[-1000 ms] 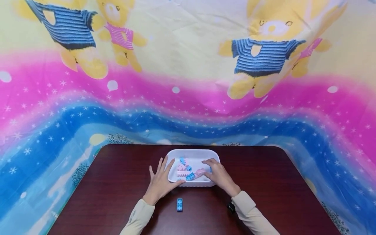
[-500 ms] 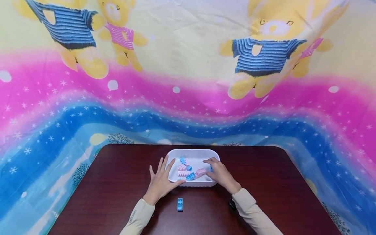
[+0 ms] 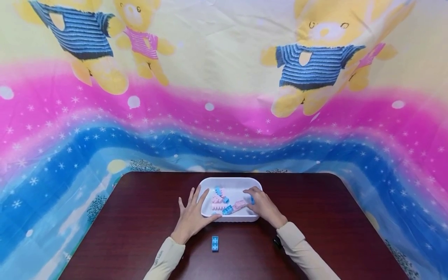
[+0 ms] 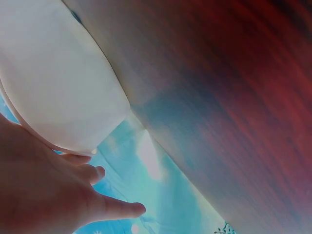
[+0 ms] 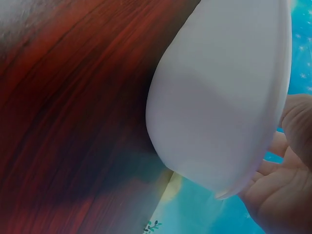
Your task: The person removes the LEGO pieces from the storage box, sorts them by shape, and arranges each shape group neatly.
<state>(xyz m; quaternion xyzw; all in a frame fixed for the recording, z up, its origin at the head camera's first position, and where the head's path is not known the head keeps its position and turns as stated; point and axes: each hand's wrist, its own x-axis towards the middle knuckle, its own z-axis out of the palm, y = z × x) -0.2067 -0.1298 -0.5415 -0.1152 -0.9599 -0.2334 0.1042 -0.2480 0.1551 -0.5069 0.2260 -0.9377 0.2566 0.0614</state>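
A white plastic tray [image 3: 231,181] on the table holds several pink and blue toy building bricks [image 3: 219,207]. My left hand [image 3: 191,218] lies at the tray's left side, its fingers spread along the rim and its thumb along the front edge. My right hand [image 3: 263,205] reaches over the right rim, thumb and index finger apart. A blue brick [image 3: 252,199] shows in the gap between them, partly hidden by the hand. In the right wrist view, the tray's outer wall [image 5: 209,107] covers part of the fingers. One blue brick [image 3: 215,244] lies on the table in front of the tray.
The dark red-brown wooden table [image 3: 140,233] has rounded far corners. Behind and around it hangs a cloth [image 3: 224,132] printed with bears, snowflakes and pink and blue bands. A dark band [image 3: 277,242] shows at the right wrist.
My right hand has shifted very slightly to the right over the tray's rim. The left hand, the tray and the brick on the table hold their places.
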